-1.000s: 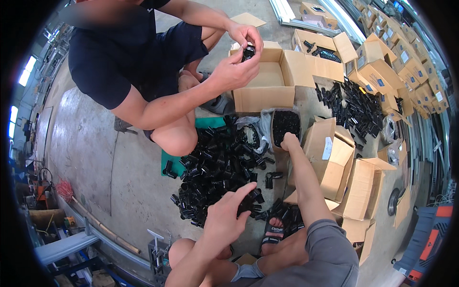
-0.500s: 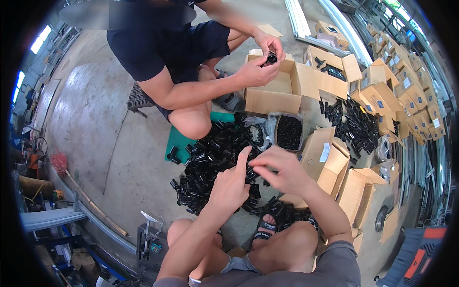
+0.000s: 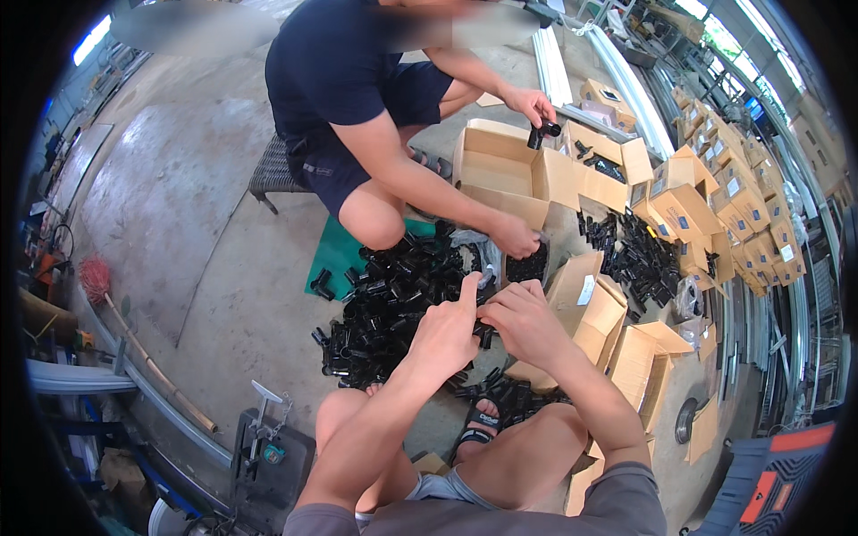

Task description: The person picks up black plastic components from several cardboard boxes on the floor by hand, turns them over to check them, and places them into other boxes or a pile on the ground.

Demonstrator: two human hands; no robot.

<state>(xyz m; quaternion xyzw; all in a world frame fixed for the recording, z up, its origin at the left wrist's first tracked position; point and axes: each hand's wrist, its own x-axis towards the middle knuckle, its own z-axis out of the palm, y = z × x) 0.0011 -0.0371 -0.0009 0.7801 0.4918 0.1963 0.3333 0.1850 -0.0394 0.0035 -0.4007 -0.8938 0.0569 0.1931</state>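
Observation:
My left hand is above the pile of black pipe fittings, index finger pointing up and the other fingers curled. A black pipe fitting shows in part below its fingertips and appears to be in its grip; most of it is hidden. My right hand meets the left from the right, thumb and fingers pinched together. Whatever small thing it pinches is too covered to make out. Just beyond both hands stands a bin of small black parts, beside a clear plastic bag.
Opposite me a co-worker sits on a woven stool, one hand at the bin, the other holding a black fitting. Open cartons and more black fittings lie to the right. A green mat lies under the pile's far-left side.
The co-worker's hands have parted: one has come down to the bin, the other holds the fitting farther right. My right hand has closed in against my left fingers.

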